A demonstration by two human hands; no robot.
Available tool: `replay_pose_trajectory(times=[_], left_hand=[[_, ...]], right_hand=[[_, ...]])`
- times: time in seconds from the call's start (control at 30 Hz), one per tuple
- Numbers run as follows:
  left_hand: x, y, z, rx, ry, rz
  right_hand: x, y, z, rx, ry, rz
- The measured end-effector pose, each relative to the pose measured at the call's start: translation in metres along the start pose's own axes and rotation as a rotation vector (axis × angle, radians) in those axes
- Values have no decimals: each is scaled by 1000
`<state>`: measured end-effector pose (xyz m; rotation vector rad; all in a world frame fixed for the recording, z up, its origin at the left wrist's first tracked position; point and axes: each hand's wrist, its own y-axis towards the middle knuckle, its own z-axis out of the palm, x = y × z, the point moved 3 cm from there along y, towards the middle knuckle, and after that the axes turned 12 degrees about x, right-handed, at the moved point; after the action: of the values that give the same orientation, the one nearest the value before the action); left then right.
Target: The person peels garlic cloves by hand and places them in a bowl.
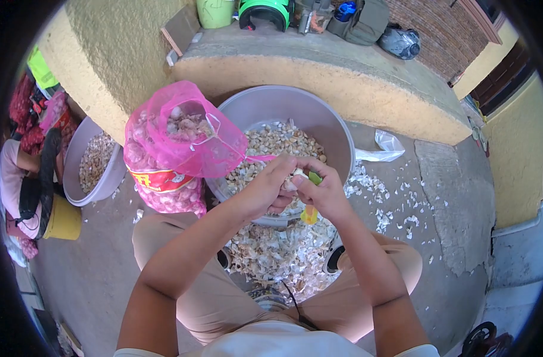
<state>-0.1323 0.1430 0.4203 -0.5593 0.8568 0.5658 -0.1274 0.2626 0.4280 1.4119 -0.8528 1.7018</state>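
Observation:
My left hand [272,181] is closed around a whitish garlic bulb [293,179] over the near part of a large grey basin [338,128]. Pressed against the same bulb is my right hand [320,189], its fingers curled. A small green and yellow tool [309,215] sticks out of the right hand; its kind and any blade are hidden. Loose garlic cloves [277,141] cover the basin's bottom. Left of the basin stands a pink mesh sack [164,149] of garlic bulbs, its top loose and draped over the rim.
Papery garlic skins [280,253] are heaped between my feet and scattered rightward. A clear plastic bag [385,147] lies beside the basin. Behind runs a concrete ledge [319,74] with a green helmet [265,13] and bags. At left, a person [27,178] sits by another basin [108,169].

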Motion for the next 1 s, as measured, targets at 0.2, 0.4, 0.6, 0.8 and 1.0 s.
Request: replay_pose_trajectory(times=[0.2, 0.4, 0.6, 0.8, 1.0], left_hand=[[-4, -2, 0, 77, -79, -76], [-4, 0, -7, 162, -241, -85], [-7, 5, -19, 285, -288, -50], [-22, -2, -27, 55, 18, 100], [-21, -2, -16, -149, 685, 310]], right_hand=[[-8, -2, -6, 47, 251, 36], [5, 0, -6, 116, 359, 10], [-7, 4, -13, 150, 1070, -41], [4, -3, -20, 57, 405, 96], [-5, -2, -19, -18, 344, 203]])
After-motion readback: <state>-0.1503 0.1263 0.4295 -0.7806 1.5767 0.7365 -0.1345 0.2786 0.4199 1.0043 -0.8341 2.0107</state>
